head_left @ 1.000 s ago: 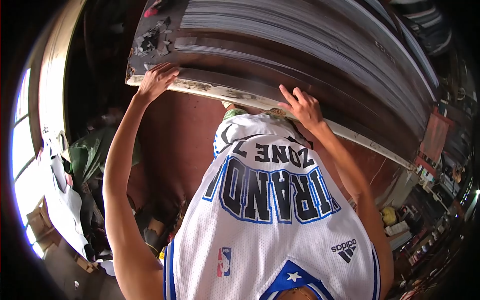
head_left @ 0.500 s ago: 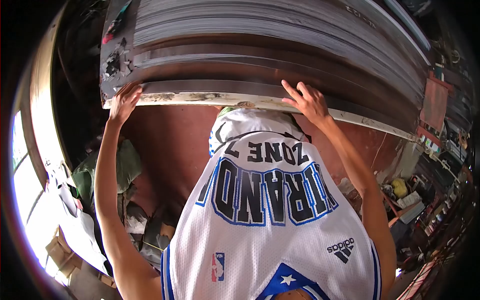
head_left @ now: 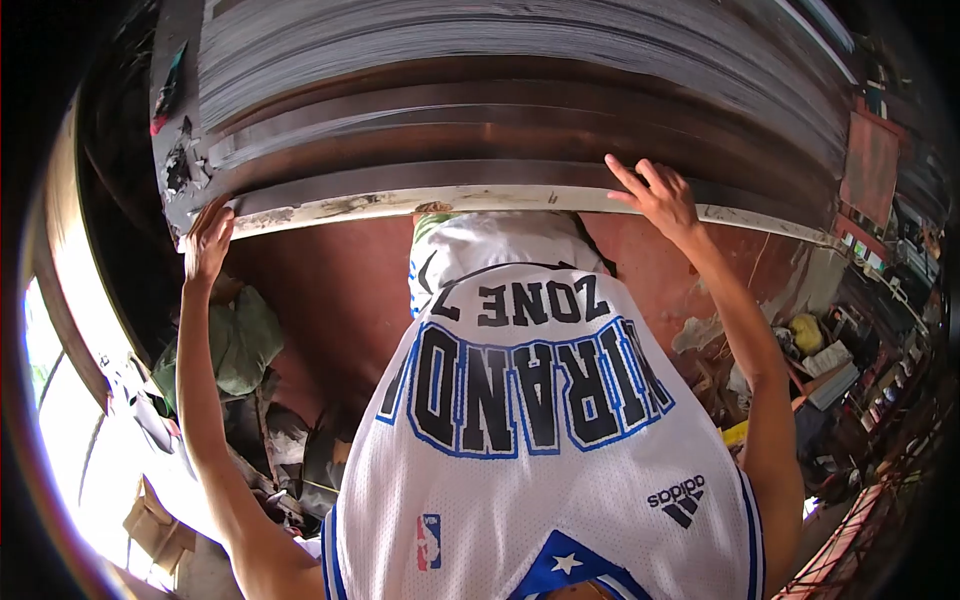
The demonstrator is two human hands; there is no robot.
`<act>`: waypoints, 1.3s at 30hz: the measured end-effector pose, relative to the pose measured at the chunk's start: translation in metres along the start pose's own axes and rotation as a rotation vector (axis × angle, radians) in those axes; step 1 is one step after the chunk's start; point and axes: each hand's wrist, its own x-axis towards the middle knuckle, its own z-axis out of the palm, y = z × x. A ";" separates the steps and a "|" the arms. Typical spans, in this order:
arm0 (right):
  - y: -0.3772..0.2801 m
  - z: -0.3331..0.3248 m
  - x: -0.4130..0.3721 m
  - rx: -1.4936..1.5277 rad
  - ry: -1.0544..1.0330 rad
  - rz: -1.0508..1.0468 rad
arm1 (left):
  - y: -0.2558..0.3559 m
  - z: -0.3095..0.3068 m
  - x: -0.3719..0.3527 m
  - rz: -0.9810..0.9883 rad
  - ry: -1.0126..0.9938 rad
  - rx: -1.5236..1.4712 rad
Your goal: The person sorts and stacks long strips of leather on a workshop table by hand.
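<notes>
A long dark strip of sheet material (head_left: 400,180) lies along the near edge of the worktable (head_left: 480,199). At the strip's left end is my left hand (head_left: 208,240), its fingers bent over the table corner and closed around the strip's end. Farther right, my right hand (head_left: 657,197) rests on the strip and table edge. Its index finger points out, the thumb is apart, and the other fingers are partly bent. Behind the strip lie further dark, bent-looking sheets (head_left: 400,110) and a thick stack of grey sheets (head_left: 480,40).
Black scraps (head_left: 180,165) and a red-tipped tool (head_left: 168,90) lie at the table's left end. A reddish board (head_left: 870,165) stands at the right. Green cloth (head_left: 235,340) hangs at lower left, and cluttered shelves (head_left: 880,380) fill the right side.
My hands are farther apart: the left has shifted left and slightly down, the right has moved right. The table's left end appears farther left in view.
</notes>
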 end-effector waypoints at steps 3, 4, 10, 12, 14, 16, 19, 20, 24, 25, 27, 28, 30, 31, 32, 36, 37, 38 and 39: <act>0.022 0.001 -0.025 -0.034 0.008 -0.007 | -0.003 0.001 -0.004 0.011 0.036 0.018; 0.031 0.003 -0.036 -0.064 0.000 -0.019 | 0.000 0.001 -0.002 0.007 0.018 0.027; 0.066 -0.028 -0.082 -0.011 -0.135 -0.022 | -0.034 -0.007 -0.035 0.004 -0.047 0.092; 0.082 -0.035 -0.097 -0.010 -0.146 -0.022 | -0.046 -0.006 -0.042 0.019 -0.061 0.089; 0.094 -0.042 -0.116 -0.051 -0.206 0.003 | -0.056 -0.010 -0.048 0.021 -0.098 0.109; 0.103 -0.051 -0.128 -0.049 -0.203 0.026 | -0.059 -0.015 -0.051 0.038 -0.120 0.114; 0.115 -0.057 -0.155 -0.079 -0.284 0.092 | -0.066 -0.016 -0.053 0.069 -0.132 0.146; 0.119 -0.062 -0.160 -0.105 -0.305 0.105 | -0.066 -0.017 -0.053 0.051 -0.137 0.136; 0.134 -0.073 -0.175 -0.158 -0.328 0.139 | -0.067 -0.024 -0.055 0.052 -0.170 0.107; 0.137 -0.072 -0.180 -0.181 -0.314 0.138 | -0.065 -0.024 -0.055 0.048 -0.175 0.113; 0.139 -0.073 -0.186 -0.184 -0.330 0.151 | -0.067 -0.026 -0.055 0.047 -0.180 0.118; 0.140 -0.074 -0.187 -0.185 -0.344 0.158 | -0.067 -0.026 -0.057 0.028 -0.193 0.126; 0.144 -0.074 -0.188 -0.189 -0.340 0.151 | -0.069 -0.024 -0.058 0.009 -0.207 0.133; 0.146 -0.075 -0.187 -0.192 -0.334 0.144 | -0.068 -0.023 -0.057 0.028 -0.188 0.123; 0.147 -0.077 -0.187 -0.187 -0.333 0.149 | -0.068 -0.025 -0.056 0.051 -0.172 0.117; 0.160 -0.070 -0.206 -0.214 -0.350 0.179 | -0.063 -0.031 -0.056 0.012 -0.218 0.170; 0.164 -0.070 -0.207 -0.218 -0.361 0.172 | -0.065 -0.031 -0.057 0.019 -0.220 0.175; 0.169 -0.074 -0.210 -0.228 -0.378 0.165 | -0.069 -0.027 -0.059 0.028 -0.219 0.170; 0.172 -0.075 -0.212 -0.206 -0.403 0.182 | -0.073 -0.023 -0.061 0.023 -0.212 0.151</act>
